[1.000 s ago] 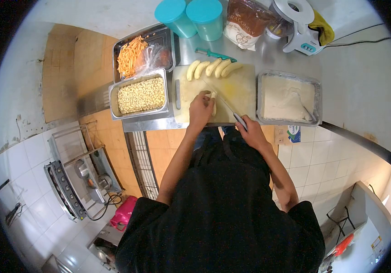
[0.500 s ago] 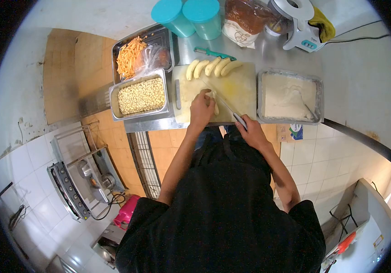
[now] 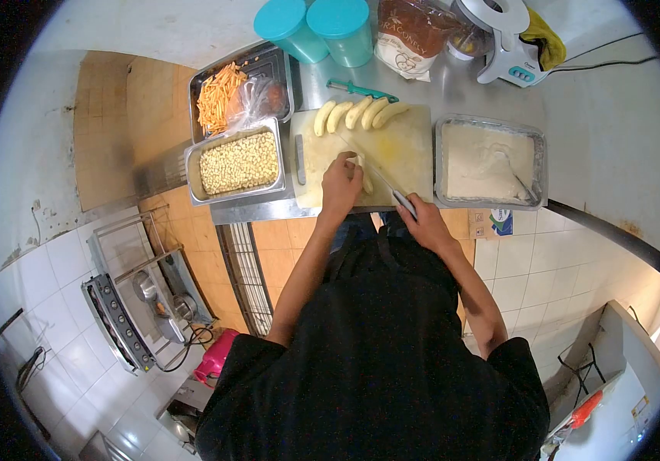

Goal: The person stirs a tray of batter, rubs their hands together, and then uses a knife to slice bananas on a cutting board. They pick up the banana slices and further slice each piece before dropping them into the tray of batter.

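Note:
My left hand (image 3: 342, 183) is closed on a peeled banana (image 3: 367, 183) near the front of the pale cutting board (image 3: 410, 154). The fingers hide part of the fruit. In my right hand (image 3: 427, 221) is the handle of a knife (image 3: 399, 197). Its blade slants up and left over the board, passing beside the fingertips of my left hand. Several peeled bananas (image 3: 354, 114) lie side by side along the board's back part. Behind them a green peeler-like tool (image 3: 345, 87) rests on the metal table.
Left of the board stand a metal pan of small pale cubes (image 3: 239, 161) and a dark tray with orange strips (image 3: 219, 97). A tray of white batter or flour (image 3: 491, 161) is at the right. Teal-lidded containers (image 3: 340, 31), a brown bag (image 3: 410, 34) and a white appliance (image 3: 503, 46) stand behind.

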`<state>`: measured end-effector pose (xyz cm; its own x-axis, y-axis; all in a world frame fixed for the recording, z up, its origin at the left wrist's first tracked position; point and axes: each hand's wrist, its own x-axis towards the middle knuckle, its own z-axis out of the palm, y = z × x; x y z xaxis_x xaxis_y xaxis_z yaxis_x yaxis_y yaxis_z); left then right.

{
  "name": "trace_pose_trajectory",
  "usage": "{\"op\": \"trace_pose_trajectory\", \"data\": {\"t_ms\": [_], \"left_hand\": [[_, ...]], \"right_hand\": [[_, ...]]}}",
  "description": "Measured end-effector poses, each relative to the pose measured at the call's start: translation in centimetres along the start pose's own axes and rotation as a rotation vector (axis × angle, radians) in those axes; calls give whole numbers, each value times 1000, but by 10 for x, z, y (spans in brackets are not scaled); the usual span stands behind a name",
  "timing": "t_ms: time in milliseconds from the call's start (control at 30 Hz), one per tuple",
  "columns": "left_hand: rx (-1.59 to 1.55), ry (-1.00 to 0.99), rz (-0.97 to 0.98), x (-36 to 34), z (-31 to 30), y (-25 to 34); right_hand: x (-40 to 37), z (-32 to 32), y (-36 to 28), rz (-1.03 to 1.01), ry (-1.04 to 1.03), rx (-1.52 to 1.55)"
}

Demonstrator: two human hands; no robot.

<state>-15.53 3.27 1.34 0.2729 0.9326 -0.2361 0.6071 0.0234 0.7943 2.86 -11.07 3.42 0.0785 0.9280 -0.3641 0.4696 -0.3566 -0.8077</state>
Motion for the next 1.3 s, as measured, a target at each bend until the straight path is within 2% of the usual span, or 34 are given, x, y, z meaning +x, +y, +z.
{"op": "trace_pose_trajectory", "data": {"t_ms": [367, 667, 833, 867, 1067, 1133, 1300], "left_hand": [[-4, -6, 7, 0, 0, -3], [80, 69, 34, 0, -5, 16], [112, 91, 5, 1, -5, 15], [79, 48, -85, 2, -5, 15], [143, 95, 32, 5, 1, -1], [16, 15, -90, 2, -4, 13], [87, 0, -11, -2, 1, 20]], "right_hand": [[1, 2, 1, -19, 14, -15], [0, 3, -3, -24, 18, -15], [-1, 6, -6, -45, 35, -34], [0, 7, -5, -42, 41, -34], [-5, 6, -9, -22, 53, -23], [-5, 7, -3, -35, 94, -9], [-10, 3, 5, -38, 72, 19]]}}
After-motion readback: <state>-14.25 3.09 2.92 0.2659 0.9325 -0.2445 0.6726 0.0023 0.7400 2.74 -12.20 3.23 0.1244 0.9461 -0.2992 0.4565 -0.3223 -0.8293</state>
